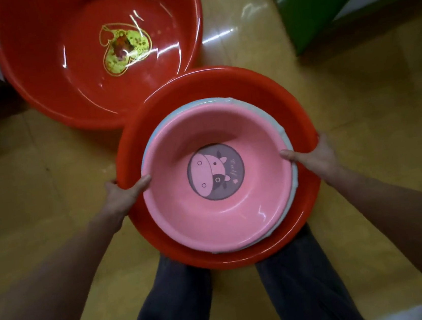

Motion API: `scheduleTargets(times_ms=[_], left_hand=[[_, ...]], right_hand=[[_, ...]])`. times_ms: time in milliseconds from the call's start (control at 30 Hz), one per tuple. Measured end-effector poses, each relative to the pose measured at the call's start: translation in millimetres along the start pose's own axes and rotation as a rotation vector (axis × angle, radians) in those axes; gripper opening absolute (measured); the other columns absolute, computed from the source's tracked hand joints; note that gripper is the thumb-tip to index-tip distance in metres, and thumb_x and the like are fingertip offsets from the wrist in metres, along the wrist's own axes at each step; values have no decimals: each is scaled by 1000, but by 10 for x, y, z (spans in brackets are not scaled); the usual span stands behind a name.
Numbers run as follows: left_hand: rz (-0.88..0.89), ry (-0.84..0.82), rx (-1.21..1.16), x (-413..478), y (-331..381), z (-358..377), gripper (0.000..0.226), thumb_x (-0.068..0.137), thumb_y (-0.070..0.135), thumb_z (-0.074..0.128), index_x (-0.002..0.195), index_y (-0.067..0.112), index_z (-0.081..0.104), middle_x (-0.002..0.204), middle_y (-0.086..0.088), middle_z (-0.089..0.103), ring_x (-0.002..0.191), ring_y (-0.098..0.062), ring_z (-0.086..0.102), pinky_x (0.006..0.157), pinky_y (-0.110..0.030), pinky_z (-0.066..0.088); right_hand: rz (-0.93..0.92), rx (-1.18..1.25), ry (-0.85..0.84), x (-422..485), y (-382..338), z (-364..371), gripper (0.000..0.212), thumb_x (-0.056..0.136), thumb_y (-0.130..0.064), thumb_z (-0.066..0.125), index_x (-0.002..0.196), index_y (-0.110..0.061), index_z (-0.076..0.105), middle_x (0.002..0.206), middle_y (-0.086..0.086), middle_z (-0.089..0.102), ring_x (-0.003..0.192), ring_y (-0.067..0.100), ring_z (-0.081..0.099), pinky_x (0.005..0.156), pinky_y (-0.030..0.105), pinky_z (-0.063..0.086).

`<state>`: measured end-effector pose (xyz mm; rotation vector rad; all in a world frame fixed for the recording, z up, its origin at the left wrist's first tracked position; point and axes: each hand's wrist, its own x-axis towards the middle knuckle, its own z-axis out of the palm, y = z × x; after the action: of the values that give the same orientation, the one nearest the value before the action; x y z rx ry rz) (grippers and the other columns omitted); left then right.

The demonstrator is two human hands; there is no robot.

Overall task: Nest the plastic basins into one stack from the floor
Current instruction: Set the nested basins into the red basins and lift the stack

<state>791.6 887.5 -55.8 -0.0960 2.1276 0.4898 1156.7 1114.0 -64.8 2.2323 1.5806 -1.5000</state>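
Glossy tan floor (pixel 47 180); left hand (pixel 122 194), right hand (pixel 315 156) grip round red basin (pixel 196 90).

Apparently 4 basins (pixel 221 211), 2 hands (pixel 125 194)

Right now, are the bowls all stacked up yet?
Nearly. Done: the pink plastic basin with a cow picture sits in a pale plastic basin, inside a round red plastic basin. In hand: the left hand and right hand grip that red basin's rim. Left: the bigger red plastic basin beside it holds nothing yet.
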Motion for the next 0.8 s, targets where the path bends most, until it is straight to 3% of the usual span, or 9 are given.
scheduleTargets(times_ms=[67,167,367,667,800], left_hand=[[4,6,-28,129,-101,93,101,67,49,79,141,7,25,137,-14,49,115,-28,54,96,-48,47],[1,-15,-68,273,-181,208,104,66,50,79,143,8,22,137,-13,48,111,-25,53,92,-44,47],[-13,-63,-97,508,-280,364,109,65,52,78,145,11,17,141,-12,44,108,-22,49,89,-42,45],[-66,-113,-62,665,-290,444,117,55,62,78,145,17,19,144,-12,41,124,-32,48,101,-51,45],[-86,-47,-61,680,-284,480,117,53,65,79,144,14,26,145,-11,40,126,-33,47,102,-53,44]], right_hand=[[-28,-21,-30,183,40,91,135,21,-75,80,138,-15,45,134,6,59,118,21,59,103,43,48],[-63,-42,-33,384,78,166,135,22,-78,79,139,-21,43,134,1,58,115,16,57,99,35,46],[-69,-76,-53,669,181,308,131,26,-75,84,138,-19,45,133,3,61,117,20,60,101,45,49],[-73,-88,14,904,369,414,130,31,-76,84,142,-25,39,137,1,57,121,21,58,102,48,49],[-53,-135,4,971,395,377,131,30,-79,83,143,-28,39,141,6,51,125,27,55,102,50,48]])
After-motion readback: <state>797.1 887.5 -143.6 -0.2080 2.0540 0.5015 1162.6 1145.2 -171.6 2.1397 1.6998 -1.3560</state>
